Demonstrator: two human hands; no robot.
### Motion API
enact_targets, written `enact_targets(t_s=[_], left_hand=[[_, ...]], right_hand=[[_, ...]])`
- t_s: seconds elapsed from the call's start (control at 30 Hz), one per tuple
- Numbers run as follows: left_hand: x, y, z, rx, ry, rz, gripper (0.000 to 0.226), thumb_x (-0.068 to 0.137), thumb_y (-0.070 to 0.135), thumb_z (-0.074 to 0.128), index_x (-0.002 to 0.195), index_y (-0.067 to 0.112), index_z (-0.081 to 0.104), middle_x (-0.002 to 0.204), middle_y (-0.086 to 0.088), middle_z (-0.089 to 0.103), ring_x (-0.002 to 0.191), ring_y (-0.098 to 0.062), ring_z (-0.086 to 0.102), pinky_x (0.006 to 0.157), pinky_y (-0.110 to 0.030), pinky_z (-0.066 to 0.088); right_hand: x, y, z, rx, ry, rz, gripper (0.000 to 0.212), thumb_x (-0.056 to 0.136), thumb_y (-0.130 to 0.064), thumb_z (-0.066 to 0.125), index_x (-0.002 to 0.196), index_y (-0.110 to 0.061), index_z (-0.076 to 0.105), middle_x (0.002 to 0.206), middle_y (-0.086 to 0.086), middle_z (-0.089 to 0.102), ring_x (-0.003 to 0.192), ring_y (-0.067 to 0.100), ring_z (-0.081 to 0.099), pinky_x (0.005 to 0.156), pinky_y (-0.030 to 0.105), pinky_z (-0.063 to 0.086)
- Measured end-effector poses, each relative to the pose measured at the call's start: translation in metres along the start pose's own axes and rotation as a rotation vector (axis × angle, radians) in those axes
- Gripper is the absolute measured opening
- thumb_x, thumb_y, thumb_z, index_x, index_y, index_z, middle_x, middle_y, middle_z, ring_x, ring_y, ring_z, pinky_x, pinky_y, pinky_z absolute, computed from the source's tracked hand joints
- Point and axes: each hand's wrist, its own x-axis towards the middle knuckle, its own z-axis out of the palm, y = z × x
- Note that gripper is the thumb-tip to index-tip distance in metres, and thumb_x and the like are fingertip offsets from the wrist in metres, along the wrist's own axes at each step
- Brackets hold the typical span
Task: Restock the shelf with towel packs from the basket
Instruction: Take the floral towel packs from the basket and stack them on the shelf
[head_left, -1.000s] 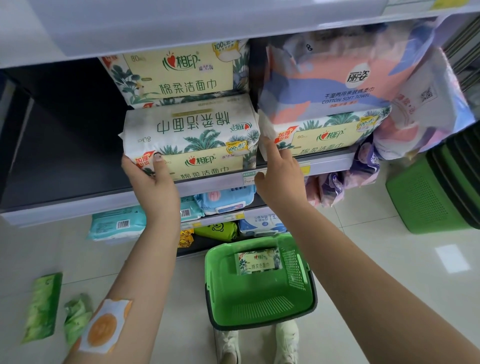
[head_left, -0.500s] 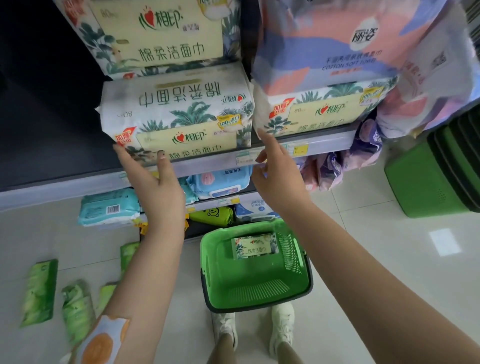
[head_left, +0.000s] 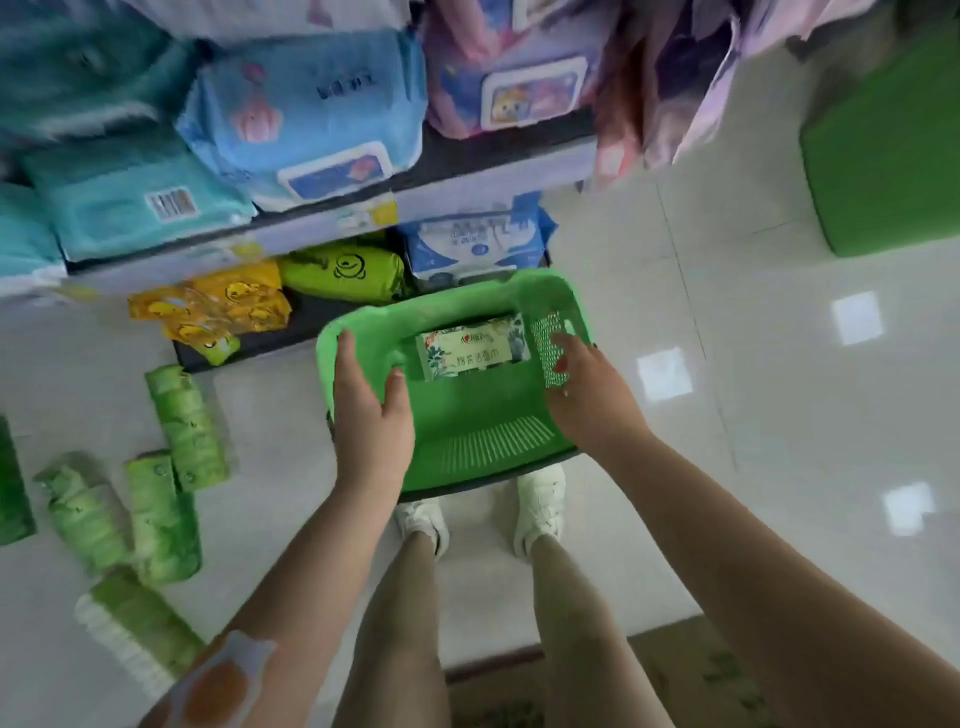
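Pale glossy floor tiles (head_left: 727, 364) fill most of the view, seen from above, with the low shelves (head_left: 322, 228) of a shop display along the top edge. On the floor, just in front of the person's white shoes (head_left: 540, 506), stands a green plastic basket (head_left: 467, 447) with slotted walls. One towel pack (head_left: 474, 349), cream and green with a leaf print, lies flat on the basket's bottom, against the far wall.

Both bare arms reach down over the basket. The left hand (head_left: 370, 410) is above the basket's left rim, fingers straight and together, thumb spread out toward the middle, holding nothing. The right hand (head_left: 587, 387) is over the basket's right wall, fingers loosely extended toward the pack but not touching it; motion blur hides the fingertips. A round orange patch (head_left: 221, 686) is stuck to the left forearm.

On the shelves sit soft packs of wipes: teal packs (head_left: 130, 208) at the left, a blue pack (head_left: 306, 114) in the middle, and a pink and purple pack (head_left: 509, 73) to the right. Lower down lie a yellow pack (head_left: 218, 306), an olive-green pack (head_left: 345, 273) and a white and blue pack (head_left: 475, 247). Several green packs (head_left: 161, 478) lie scattered on the floor at the left. A second green basket (head_left: 888, 145) stands at the upper right.
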Motion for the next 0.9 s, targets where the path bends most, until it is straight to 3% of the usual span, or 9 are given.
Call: enact_targets(t_s=[0.17, 0.33, 0.47, 0.5, 0.57, 0.6, 0.7, 0.8, 0.9], left_hand=[[0.019, -0.050, 0.064, 0.059, -0.101, -0.090, 0.062, 0.097, 0.018, 0.044, 0.149, 0.016, 0.011, 0.157, -0.002, 0.013, 0.143, -0.017, 0.017, 0.115, -0.027, 0.016], [0.045, -0.098, 0.118, 0.103, -0.151, -0.123, 0.062, 0.097, 0.015, 0.044, 0.149, 0.014, 0.010, 0.157, -0.003, 0.011, 0.144, -0.019, 0.014, 0.116, -0.027, 0.014], [0.067, -0.143, 0.160, 0.184, -0.249, -0.143, 0.065, 0.096, 0.014, 0.046, 0.149, 0.014, 0.009, 0.157, -0.005, 0.011, 0.143, -0.022, 0.019, 0.115, -0.033, 0.026], [0.072, -0.154, 0.169, 0.205, -0.274, -0.147, 0.066, 0.095, 0.014, 0.047, 0.149, 0.013, 0.009, 0.157, -0.006, 0.012, 0.139, -0.021, 0.026, 0.109, -0.026, 0.034], [0.084, -0.172, 0.186, 0.215, -0.318, -0.193, 0.068, 0.094, 0.012, 0.049, 0.149, 0.015, 0.010, 0.156, -0.006, 0.015, 0.114, -0.013, 0.051, 0.072, -0.005, 0.049], [0.092, -0.179, 0.194, 0.199, -0.333, -0.227, 0.069, 0.093, 0.010, 0.050, 0.149, 0.017, 0.010, 0.155, -0.007, 0.017, 0.100, -0.011, 0.057, 0.057, -0.007, 0.049], [0.121, -0.203, 0.215, 0.133, -0.355, -0.307, 0.076, 0.088, 0.004, 0.054, 0.148, 0.024, 0.011, 0.149, -0.009, 0.030, 0.092, -0.016, 0.061, 0.054, -0.018, 0.051], [0.147, -0.219, 0.229, 0.105, -0.321, -0.389, 0.074, 0.085, -0.004, 0.051, 0.146, 0.022, 0.017, 0.130, -0.007, 0.046, 0.067, -0.008, 0.049, 0.052, -0.022, 0.044], [0.171, -0.230, 0.240, 0.143, -0.298, -0.413, 0.070, 0.088, 0.000, 0.049, 0.146, 0.016, 0.014, 0.133, -0.010, 0.045, 0.069, -0.005, 0.044, 0.051, -0.018, 0.036]], right_hand=[[0.043, 0.049, 0.060, -0.007, -0.124, 0.085, 0.064, 0.084, 0.000, 0.044, 0.144, -0.017, 0.027, 0.130, 0.012, 0.048, 0.088, 0.023, 0.055, 0.067, 0.034, 0.050], [0.099, 0.080, 0.092, 0.008, -0.127, 0.090, 0.066, 0.084, 0.001, 0.049, 0.143, -0.018, 0.028, 0.133, 0.011, 0.047, 0.083, 0.018, 0.056, 0.065, 0.029, 0.054], [0.149, 0.100, 0.121, 0.022, -0.120, 0.091, 0.061, 0.085, 0.003, 0.050, 0.140, -0.016, 0.032, 0.129, 0.011, 0.051, 0.077, 0.015, 0.058, 0.054, 0.022, 0.049], [0.161, 0.105, 0.132, 0.034, -0.126, 0.102, 0.059, 0.086, 0.002, 0.050, 0.139, -0.016, 0.033, 0.124, 0.010, 0.053, 0.076, 0.014, 0.057, 0.053, 0.022, 0.048], [0.185, 0.119, 0.158, 0.050, -0.146, 0.139, 0.056, 0.088, 0.000, 0.050, 0.139, -0.015, 0.032, 0.114, 0.009, 0.054, 0.069, 0.009, 0.051, 0.050, 0.019, 0.041], [0.197, 0.126, 0.172, 0.042, -0.161, 0.157, 0.056, 0.090, -0.002, 0.050, 0.140, -0.014, 0.030, 0.109, 0.008, 0.053, 0.066, 0.007, 0.048, 0.049, 0.018, 0.038], [0.229, 0.145, 0.205, 0.026, -0.194, 0.225, 0.056, 0.094, -0.011, 0.048, 0.145, -0.018, 0.025, 0.106, 0.008, 0.052, 0.069, 0.010, 0.048, 0.049, 0.018, 0.041], [0.257, 0.156, 0.229, 0.081, -0.165, 0.318, 0.052, 0.095, -0.014, 0.046, 0.143, -0.019, 0.028, 0.105, 0.006, 0.053, 0.074, 0.013, 0.052, 0.045, 0.018, 0.043], [0.281, 0.163, 0.239, -0.020, -0.127, 0.272, 0.056, 0.088, -0.013, 0.056, 0.140, -0.014, 0.034, 0.122, 0.012, 0.053, 0.098, 0.027, 0.057, 0.071, 0.032, 0.053]])
